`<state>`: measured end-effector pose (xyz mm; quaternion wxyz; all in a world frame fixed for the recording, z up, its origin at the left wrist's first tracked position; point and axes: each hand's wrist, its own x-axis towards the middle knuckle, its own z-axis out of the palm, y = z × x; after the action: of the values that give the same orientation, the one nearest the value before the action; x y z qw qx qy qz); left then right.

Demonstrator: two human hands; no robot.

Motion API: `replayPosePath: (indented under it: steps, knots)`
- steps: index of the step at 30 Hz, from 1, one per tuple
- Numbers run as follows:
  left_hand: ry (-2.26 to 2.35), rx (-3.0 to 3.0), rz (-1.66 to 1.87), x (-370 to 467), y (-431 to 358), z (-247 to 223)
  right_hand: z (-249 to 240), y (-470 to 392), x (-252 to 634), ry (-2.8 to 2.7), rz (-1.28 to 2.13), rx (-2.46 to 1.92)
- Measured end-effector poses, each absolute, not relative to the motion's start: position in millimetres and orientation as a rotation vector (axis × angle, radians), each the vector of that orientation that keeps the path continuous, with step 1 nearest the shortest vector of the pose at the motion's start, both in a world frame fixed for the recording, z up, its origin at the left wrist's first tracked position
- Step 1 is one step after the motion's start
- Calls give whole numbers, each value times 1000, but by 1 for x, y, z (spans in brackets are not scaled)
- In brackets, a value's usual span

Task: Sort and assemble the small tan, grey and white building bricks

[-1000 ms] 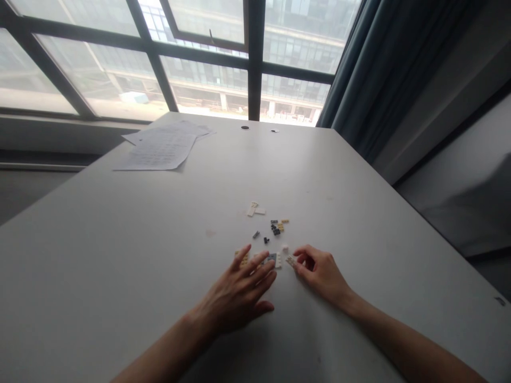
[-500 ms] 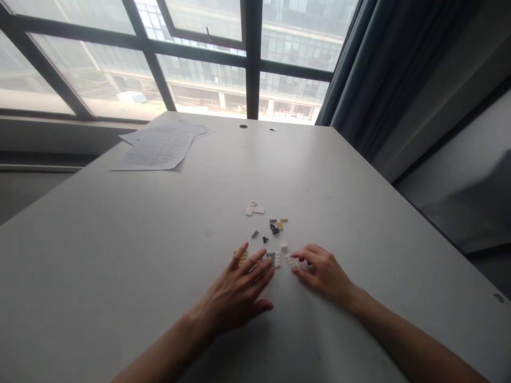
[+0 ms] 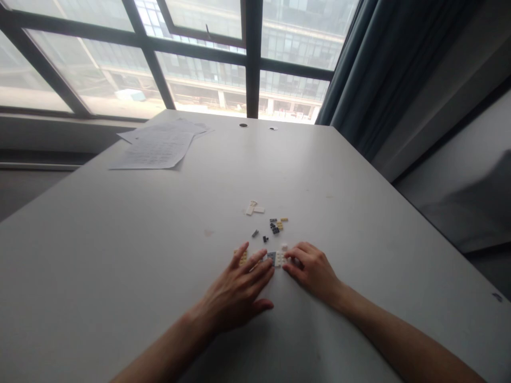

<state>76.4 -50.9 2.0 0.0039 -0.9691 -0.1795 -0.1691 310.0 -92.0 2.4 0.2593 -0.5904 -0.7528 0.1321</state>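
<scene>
My left hand (image 3: 243, 284) lies with fingers spread over a row of small bricks, partly hiding them. A tan brick (image 3: 243, 258) shows between its fingers, and a grey piece (image 3: 271, 258) lies by its fingertips. My right hand (image 3: 313, 266) has its thumb and fingertips closed on a white studded piece (image 3: 280, 259), which sits against the grey piece's right side. Just beyond is a small white piece (image 3: 284, 247). Farther up lie a black piece (image 3: 265, 239), a grey piece (image 3: 255, 233) and several dark and yellow pieces (image 3: 275, 230).
White flat pieces (image 3: 258, 210) lie farther out on the white table (image 3: 159, 239). Printed papers (image 3: 155, 149) rest at the back left. Two round holes are near the far edge, below the window; a dark curtain (image 3: 359, 80) hangs at the right.
My right hand has moved left, bringing the white studded piece from a small gap away up against the other pieces. My left hand has stayed in place.
</scene>
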Motion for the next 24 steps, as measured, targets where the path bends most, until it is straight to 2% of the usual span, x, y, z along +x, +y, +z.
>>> replayPosePath:
  steps: [17, 20, 24]
  knots:
    - [-581, -3041, -602, 74, -50, 6, 3, -93, 308, -1969, 337, -1534]
    - [-776, -3013, -727, 68, -42, 12, 4, -94, 310, -1876, 315, -1513]
    - [-1343, -2909, -759, 62, -9, 20, 6, -94, 312, -1765, 368, -1527]
